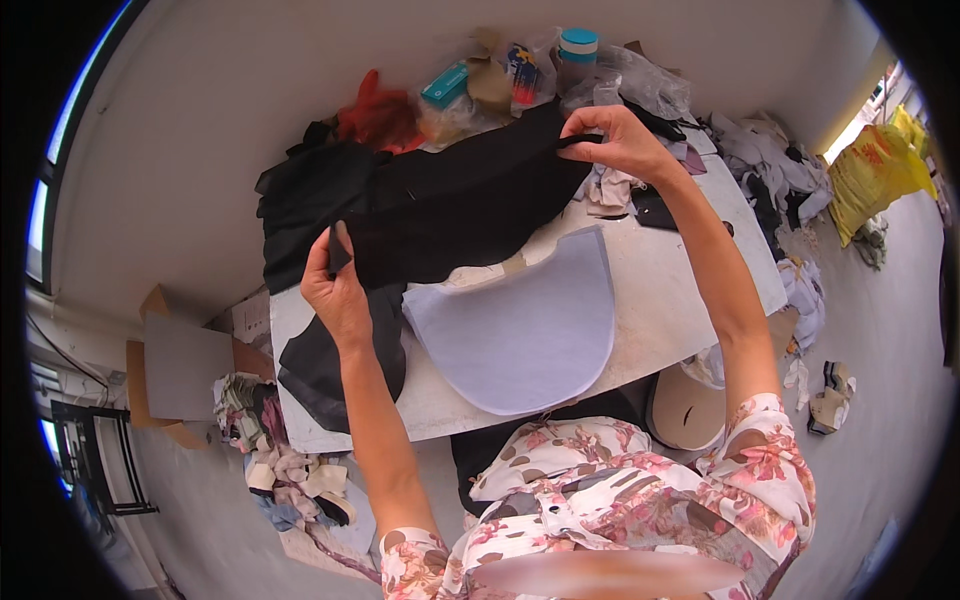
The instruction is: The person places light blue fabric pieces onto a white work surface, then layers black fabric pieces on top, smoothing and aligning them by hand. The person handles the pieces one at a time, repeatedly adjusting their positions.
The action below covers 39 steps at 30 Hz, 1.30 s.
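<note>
A long piece of black fabric (470, 205) stretches between my two hands above the far half of the table. My left hand (337, 290) pinches its near left corner, and my right hand (622, 145) pinches its far right end. Beneath and in front of it lies a stack of pale lilac-white cut pieces (520, 330) with a rounded near edge. More black fabric (300, 215) is at the table's far left. A dark grey cut piece (335, 370) with curved edges rests by my left forearm, which partly covers it.
Along the back stand a teal box (445, 86), a teal-lidded bottle (578, 50) and a red plastic bag (378, 115). The white table (690, 260) has scrap heaps (290, 480) on the floor at its left and right. A cardboard box (185, 365) and yellow sack (875, 180) stand farther out.
</note>
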Each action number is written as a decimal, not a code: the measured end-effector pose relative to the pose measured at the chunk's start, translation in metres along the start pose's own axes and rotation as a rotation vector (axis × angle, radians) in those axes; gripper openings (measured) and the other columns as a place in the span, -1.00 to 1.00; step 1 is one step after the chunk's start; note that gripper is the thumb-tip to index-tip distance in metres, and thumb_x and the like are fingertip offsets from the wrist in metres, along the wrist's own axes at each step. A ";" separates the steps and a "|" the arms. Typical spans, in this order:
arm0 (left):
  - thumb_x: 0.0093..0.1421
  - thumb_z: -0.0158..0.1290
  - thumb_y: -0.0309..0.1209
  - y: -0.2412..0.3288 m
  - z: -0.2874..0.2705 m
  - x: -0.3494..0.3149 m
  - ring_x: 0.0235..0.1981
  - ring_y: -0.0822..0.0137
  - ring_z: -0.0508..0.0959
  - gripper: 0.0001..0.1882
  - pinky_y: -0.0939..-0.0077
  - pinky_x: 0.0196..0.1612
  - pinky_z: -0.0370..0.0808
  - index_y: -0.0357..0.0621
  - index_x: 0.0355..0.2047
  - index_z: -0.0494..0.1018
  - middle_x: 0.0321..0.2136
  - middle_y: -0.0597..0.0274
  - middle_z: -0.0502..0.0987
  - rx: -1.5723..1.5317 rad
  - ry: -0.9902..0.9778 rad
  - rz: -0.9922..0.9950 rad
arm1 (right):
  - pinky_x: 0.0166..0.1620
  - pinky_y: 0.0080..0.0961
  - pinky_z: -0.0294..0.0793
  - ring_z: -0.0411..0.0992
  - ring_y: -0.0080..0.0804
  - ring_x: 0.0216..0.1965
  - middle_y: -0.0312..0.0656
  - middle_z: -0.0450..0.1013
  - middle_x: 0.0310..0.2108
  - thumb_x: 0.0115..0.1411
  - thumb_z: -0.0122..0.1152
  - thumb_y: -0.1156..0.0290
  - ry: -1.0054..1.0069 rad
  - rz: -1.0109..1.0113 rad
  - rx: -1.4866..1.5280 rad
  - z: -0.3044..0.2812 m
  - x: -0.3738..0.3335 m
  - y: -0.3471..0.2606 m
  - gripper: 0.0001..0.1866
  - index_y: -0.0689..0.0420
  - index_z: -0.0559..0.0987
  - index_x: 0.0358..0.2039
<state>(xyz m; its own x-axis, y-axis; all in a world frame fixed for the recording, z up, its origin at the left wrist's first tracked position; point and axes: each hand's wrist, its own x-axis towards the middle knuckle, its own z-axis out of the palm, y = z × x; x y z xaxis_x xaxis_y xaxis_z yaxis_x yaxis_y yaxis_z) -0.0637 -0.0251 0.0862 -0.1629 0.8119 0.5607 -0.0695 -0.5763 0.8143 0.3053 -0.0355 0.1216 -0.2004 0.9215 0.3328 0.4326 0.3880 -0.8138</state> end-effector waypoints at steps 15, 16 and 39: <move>0.32 0.05 -0.37 0.056 -0.025 -0.047 -0.55 0.66 0.50 -0.85 0.80 -0.52 0.36 -0.17 -0.26 0.54 -0.49 0.45 0.55 -0.256 -0.020 -0.376 | -0.13 -0.75 0.49 0.50 -0.65 -0.22 -0.26 0.54 -0.22 0.30 0.11 0.38 0.176 0.036 0.648 0.025 -0.089 -0.054 -0.75 0.26 0.48 -0.08; 0.32 0.04 -0.38 0.058 -0.027 -0.052 -0.53 0.64 0.51 -0.85 0.80 -0.50 0.38 -0.18 -0.25 0.54 -0.47 0.44 0.56 -0.255 -0.013 -0.414 | -0.13 -0.76 0.49 0.50 -0.66 -0.22 -0.26 0.54 -0.22 0.30 0.11 0.38 0.176 0.063 0.654 0.028 -0.096 -0.055 -0.74 0.26 0.47 -0.08; 0.24 0.14 -0.18 -0.030 -0.031 -0.082 -0.73 0.64 0.36 -0.70 0.73 -0.71 0.21 -0.18 -0.42 0.48 -0.68 0.47 0.43 0.306 -0.239 -0.711 | -0.55 -0.70 0.37 0.41 -0.65 -0.54 -0.31 0.47 -0.49 0.26 0.16 0.23 0.126 0.467 0.173 0.074 -0.112 0.018 -0.72 0.20 0.48 -0.21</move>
<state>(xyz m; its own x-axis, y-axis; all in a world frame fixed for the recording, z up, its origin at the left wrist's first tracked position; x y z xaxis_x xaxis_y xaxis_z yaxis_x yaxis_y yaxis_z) -0.0791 -0.0774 0.0112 0.0365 0.9923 -0.1182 0.2007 0.1086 0.9736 0.2704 -0.1336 0.0345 0.0918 0.9950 -0.0393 0.2971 -0.0650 -0.9526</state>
